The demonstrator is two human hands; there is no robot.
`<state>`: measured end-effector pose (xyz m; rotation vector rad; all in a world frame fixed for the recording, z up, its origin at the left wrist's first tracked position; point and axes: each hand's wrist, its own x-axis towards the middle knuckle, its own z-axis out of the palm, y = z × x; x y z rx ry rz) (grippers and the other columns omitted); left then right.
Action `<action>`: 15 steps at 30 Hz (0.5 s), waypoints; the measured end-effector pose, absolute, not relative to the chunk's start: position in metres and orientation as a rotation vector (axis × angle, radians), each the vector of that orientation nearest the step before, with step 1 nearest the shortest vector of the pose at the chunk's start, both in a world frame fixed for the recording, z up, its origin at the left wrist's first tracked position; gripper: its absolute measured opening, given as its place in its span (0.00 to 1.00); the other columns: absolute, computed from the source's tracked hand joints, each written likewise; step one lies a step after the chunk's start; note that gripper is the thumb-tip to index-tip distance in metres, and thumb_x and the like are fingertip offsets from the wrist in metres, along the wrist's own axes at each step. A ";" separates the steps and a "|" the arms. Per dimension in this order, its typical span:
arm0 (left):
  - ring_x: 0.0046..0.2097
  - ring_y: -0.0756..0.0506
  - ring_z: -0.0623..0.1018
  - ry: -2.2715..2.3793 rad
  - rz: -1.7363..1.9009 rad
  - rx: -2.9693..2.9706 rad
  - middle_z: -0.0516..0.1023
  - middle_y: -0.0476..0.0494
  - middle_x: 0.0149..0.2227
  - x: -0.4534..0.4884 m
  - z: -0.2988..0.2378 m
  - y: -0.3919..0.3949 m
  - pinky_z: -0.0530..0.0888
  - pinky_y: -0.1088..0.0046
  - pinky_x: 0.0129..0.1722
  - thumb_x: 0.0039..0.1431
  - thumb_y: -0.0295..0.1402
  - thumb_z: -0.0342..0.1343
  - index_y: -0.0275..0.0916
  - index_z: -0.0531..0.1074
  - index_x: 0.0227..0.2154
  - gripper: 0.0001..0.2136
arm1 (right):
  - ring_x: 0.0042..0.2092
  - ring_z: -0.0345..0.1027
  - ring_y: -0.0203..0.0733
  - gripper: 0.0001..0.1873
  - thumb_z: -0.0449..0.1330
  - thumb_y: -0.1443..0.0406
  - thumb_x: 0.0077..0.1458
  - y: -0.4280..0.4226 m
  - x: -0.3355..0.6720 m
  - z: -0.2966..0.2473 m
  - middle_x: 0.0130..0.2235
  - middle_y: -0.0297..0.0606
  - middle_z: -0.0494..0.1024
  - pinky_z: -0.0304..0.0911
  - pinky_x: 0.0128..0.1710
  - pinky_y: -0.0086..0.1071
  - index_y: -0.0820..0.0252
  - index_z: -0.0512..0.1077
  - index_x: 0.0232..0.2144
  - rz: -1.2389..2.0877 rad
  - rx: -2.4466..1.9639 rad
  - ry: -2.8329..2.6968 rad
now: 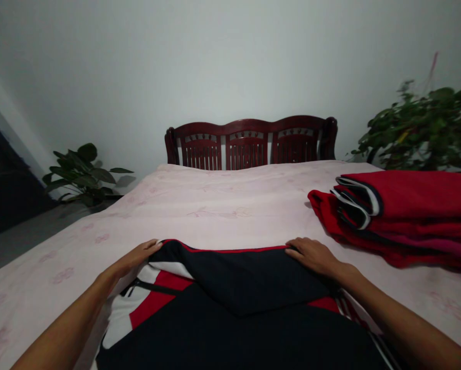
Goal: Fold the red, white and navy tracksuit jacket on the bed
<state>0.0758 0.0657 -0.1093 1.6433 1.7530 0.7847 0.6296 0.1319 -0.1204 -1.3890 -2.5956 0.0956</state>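
A black sports jacket (230, 313) with red and white panels and a zip lies on the pink bedsheet (145, 218), its upper part folded over toward the far side. My left hand (135, 258) grips the left end of the red-piped folded edge. My right hand (312, 257) holds the right end of that edge, with its fingers pressed onto the black fabric. The lower part of the jacket runs out of view at the bottom of the picture. To the right of my right hand lies a stack of folded red garments (402, 216) with black and white trim.
A dark red wooden headboard (249, 146) stands at the far end of the bed, against a pale wall (230, 61). A leafy potted plant (84, 174) stands beyond the left side, and a larger one (419, 128) rises behind the red stack.
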 end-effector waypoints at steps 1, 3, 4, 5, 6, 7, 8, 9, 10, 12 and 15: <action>0.50 0.38 0.75 1.754 0.764 1.614 0.76 0.37 0.49 0.077 -0.109 0.064 0.71 0.65 0.51 0.53 0.57 0.53 0.36 0.74 0.45 0.29 | 0.44 0.61 0.65 0.09 0.62 0.60 0.78 0.131 0.631 -0.122 0.43 0.41 0.67 0.60 0.48 0.40 0.61 0.75 0.46 0.060 -1.385 -2.594; 0.47 0.39 0.76 1.715 0.757 1.574 0.77 0.39 0.47 0.080 -0.109 0.062 0.72 0.67 0.48 0.52 0.56 0.55 0.36 0.73 0.44 0.28 | 0.43 0.62 0.64 0.07 0.61 0.62 0.76 0.129 0.632 -0.125 0.42 0.40 0.67 0.61 0.47 0.39 0.61 0.74 0.44 -0.012 -1.385 -2.591; 0.46 0.40 0.77 1.712 0.779 1.552 0.78 0.40 0.45 0.081 -0.108 0.062 0.73 0.68 0.46 0.51 0.56 0.55 0.36 0.73 0.43 0.28 | 0.43 0.62 0.64 0.06 0.61 0.64 0.74 0.129 0.633 -0.127 0.41 0.40 0.67 0.61 0.46 0.38 0.61 0.74 0.43 -0.049 -1.387 -2.592; 0.44 0.41 0.77 1.731 0.809 1.535 0.78 0.42 0.43 0.080 -0.108 0.063 0.73 0.68 0.44 0.51 0.56 0.55 0.36 0.73 0.41 0.27 | 0.42 0.63 0.63 0.05 0.60 0.66 0.72 0.129 0.633 -0.129 0.40 0.39 0.67 0.62 0.45 0.38 0.61 0.74 0.42 -0.087 -1.389 -2.593; 0.42 0.41 0.77 1.766 0.826 1.535 0.79 0.43 0.40 0.079 -0.108 0.064 0.73 0.69 0.41 0.51 0.57 0.54 0.36 0.73 0.39 0.27 | 0.42 0.63 0.62 0.04 0.60 0.67 0.69 0.130 0.634 -0.131 0.40 0.39 0.67 0.62 0.44 0.37 0.61 0.74 0.42 -0.120 -1.394 -2.592; 0.40 0.41 0.77 1.813 0.812 1.563 0.78 0.44 0.36 0.075 -0.108 0.065 0.73 0.70 0.39 0.51 0.58 0.53 0.35 0.73 0.35 0.26 | 0.42 0.63 0.62 0.03 0.59 0.68 0.68 0.131 0.635 -0.132 0.39 0.38 0.67 0.62 0.43 0.37 0.61 0.74 0.41 -0.145 -1.403 -2.588; 0.38 0.42 0.77 1.869 0.771 1.615 0.77 0.45 0.33 0.071 -0.109 0.067 0.72 0.70 0.37 0.51 0.58 0.52 0.36 0.72 0.32 0.26 | 0.42 0.63 0.62 0.03 0.60 0.68 0.67 0.131 0.636 -0.134 0.39 0.38 0.67 0.62 0.42 0.37 0.61 0.74 0.41 -0.163 -1.418 -2.580; 0.37 0.41 0.76 1.926 0.717 1.679 0.77 0.44 0.31 0.067 -0.111 0.068 0.72 0.69 0.37 0.50 0.58 0.53 0.36 0.72 0.30 0.26 | 0.42 0.63 0.62 0.03 0.60 0.67 0.66 0.132 0.637 -0.136 0.39 0.38 0.67 0.63 0.42 0.37 0.61 0.74 0.41 -0.172 -1.441 -2.572; 0.38 0.41 0.76 1.984 0.670 1.733 0.77 0.44 0.32 0.063 -0.113 0.070 0.72 0.68 0.38 0.49 0.57 0.54 0.36 0.72 0.31 0.25 | 0.42 0.62 0.63 0.04 0.60 0.67 0.66 0.133 0.637 -0.137 0.39 0.39 0.67 0.63 0.41 0.37 0.61 0.74 0.42 -0.176 -1.465 -2.566; 0.45 0.38 0.75 2.093 0.688 1.863 0.76 0.40 0.40 0.060 -0.115 0.071 0.70 0.63 0.46 0.49 0.54 0.55 0.36 0.73 0.36 0.24 | 0.43 0.62 0.63 0.05 0.60 0.67 0.67 0.133 0.638 -0.139 0.40 0.39 0.67 0.63 0.41 0.38 0.62 0.74 0.43 -0.164 -1.488 -2.559; 0.56 0.39 0.68 2.014 0.801 2.293 0.71 0.38 0.53 0.075 -0.116 0.068 0.63 0.59 0.57 0.57 0.47 0.53 0.40 0.72 0.45 0.19 | 0.46 0.60 0.61 0.10 0.55 0.66 0.68 0.132 0.640 -0.140 0.43 0.40 0.66 0.62 0.45 0.39 0.63 0.74 0.47 -0.055 -1.447 -2.502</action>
